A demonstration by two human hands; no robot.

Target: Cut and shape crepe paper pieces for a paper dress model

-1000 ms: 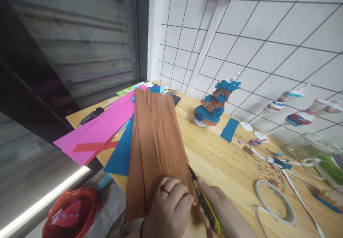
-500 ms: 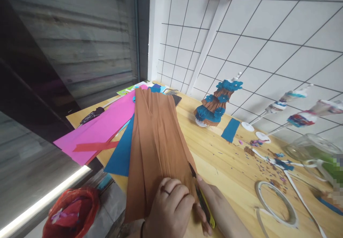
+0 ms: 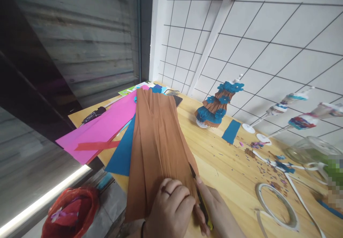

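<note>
Your right hand (image 3: 219,213), fingers wrapped round the scissors (image 3: 197,188), has closed the blades on the brown paper (image 3: 155,138): the cut is advancing. Your left hand (image 3: 171,209), fingers curled, clamps the sheet.

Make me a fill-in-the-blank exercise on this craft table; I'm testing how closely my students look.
The left hand grips a long sheet of ____ crinkled paper.
The right hand holds scissors whose tips point ____ from the person.
The pink sheet lies on the ____ side of the blue sheet.
The tape roll lies flat on the ____ table.
Missing words: brown; away; left; wooden.
</note>
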